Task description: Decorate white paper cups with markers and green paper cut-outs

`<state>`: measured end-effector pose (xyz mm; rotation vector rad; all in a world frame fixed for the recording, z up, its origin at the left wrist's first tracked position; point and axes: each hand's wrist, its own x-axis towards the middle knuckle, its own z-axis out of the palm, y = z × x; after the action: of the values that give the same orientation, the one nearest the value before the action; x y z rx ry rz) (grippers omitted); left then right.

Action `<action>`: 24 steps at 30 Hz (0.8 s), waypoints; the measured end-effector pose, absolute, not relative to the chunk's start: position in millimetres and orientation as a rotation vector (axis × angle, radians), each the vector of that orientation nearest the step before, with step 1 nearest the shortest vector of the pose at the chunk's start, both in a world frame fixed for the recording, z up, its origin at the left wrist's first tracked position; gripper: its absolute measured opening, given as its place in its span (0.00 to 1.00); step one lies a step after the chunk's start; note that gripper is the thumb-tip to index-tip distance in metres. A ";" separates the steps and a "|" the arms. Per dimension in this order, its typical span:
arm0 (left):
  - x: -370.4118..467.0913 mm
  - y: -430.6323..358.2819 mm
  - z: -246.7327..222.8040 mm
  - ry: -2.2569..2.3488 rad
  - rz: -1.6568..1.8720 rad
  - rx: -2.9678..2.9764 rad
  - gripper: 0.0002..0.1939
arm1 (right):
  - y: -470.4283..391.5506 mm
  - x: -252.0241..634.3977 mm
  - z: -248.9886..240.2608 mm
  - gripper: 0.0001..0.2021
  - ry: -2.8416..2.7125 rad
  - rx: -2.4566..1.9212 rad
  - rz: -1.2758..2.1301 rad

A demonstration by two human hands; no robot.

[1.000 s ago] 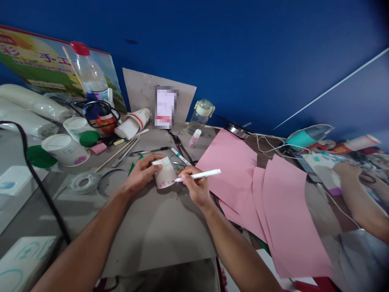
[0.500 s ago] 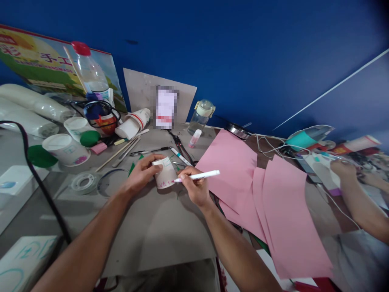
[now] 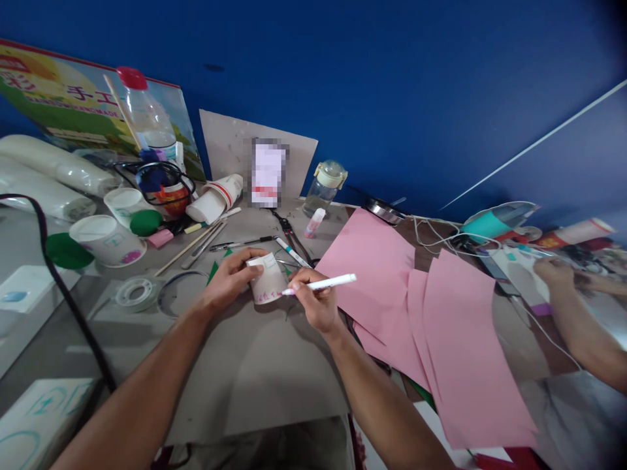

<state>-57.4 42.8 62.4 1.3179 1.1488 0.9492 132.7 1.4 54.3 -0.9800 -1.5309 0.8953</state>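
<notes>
My left hand [image 3: 235, 277] is closed on a white paper cup [image 3: 266, 277], thumb on its near wall. The cup stands upside down or tilted over the grey board; I cannot tell if it touches. Pink marks run along its lower edge, and a faint bluish outline shows near the top. In my right hand [image 3: 316, 301] is a white marker [image 3: 333, 282], its tip at the cup's lower right side. Just behind the cup lie a marker with a blue band [image 3: 289, 250] and a black pen [image 3: 243, 243].
Pink paper sheets [image 3: 455, 352] lie to the right, beyond them a co-worker's arm [image 3: 582, 326]. A glass jar [image 3: 323, 189] and a glue stick [image 3: 315, 223] stand behind. Leftward are a decorated paper cup [image 3: 108, 241], a tape roll [image 3: 136, 294] and a black cable [image 3: 63, 294].
The marker tip has shifted very slightly right along the cup's lower edge, with my right hand. My left hand keeps its hold on the cup.
</notes>
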 end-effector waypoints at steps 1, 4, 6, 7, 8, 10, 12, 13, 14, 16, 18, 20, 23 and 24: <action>-57.1 42.7 62.8 1.153 0.947 1.315 0.19 | 1.3 132.5 55.0 0.11 -1.525 -0.974 0.891; -56.3 42.5 63.8 1.162 0.950 1.305 0.19 | 1.1 132.0 56.4 0.10 -1.522 -0.961 0.890; -56.1 42.4 64.3 1.160 0.949 1.300 0.19 | 1.1 131.8 56.4 0.10 -1.525 -0.957 0.897; -56.1 42.3 64.6 1.157 0.948 1.299 0.20 | 1.2 131.7 56.3 0.10 -1.526 -0.952 0.897; -56.0 42.1 65.1 1.156 0.949 1.299 0.20 | 1.4 131.7 56.1 0.10 -1.526 -0.946 0.896; -55.9 41.7 66.2 1.154 0.942 1.303 0.20 | 1.9 131.4 55.5 0.10 -1.523 -0.937 0.888; -55.6 41.2 67.2 1.156 0.940 1.298 0.21 | 2.2 131.2 54.9 0.10 -1.519 -0.947 0.883; -55.4 41.0 67.5 1.157 0.941 1.292 0.21 | 2.3 131.1 54.5 0.11 -1.519 -0.957 0.882; -55.2 40.8 67.8 1.157 0.944 1.286 0.21 | 2.3 131.0 54.2 0.11 -1.521 -0.968 0.880; -55.0 40.6 68.2 1.155 0.946 1.277 0.20 | 2.0 130.9 53.6 0.11 -1.526 -0.981 0.876; -54.8 40.5 68.7 1.159 0.943 1.277 0.20 | 1.6 131.0 53.3 0.10 -1.523 -0.976 0.863; -54.9 40.5 69.0 1.168 0.943 1.282 0.19 | 1.3 131.2 53.3 0.10 -1.517 -0.966 0.854; -55.1 40.7 68.3 1.174 0.940 1.298 0.19 | 1.2 131.5 53.4 0.11 -1.518 -0.959 0.857; -55.2 40.8 67.7 1.171 0.940 1.300 0.19 | 1.2 131.6 53.3 0.11 -1.527 -0.961 0.860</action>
<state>-55.2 40.8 67.7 1.3001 1.1712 0.9396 131.6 1.2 53.3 -0.9606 -1.5266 0.8601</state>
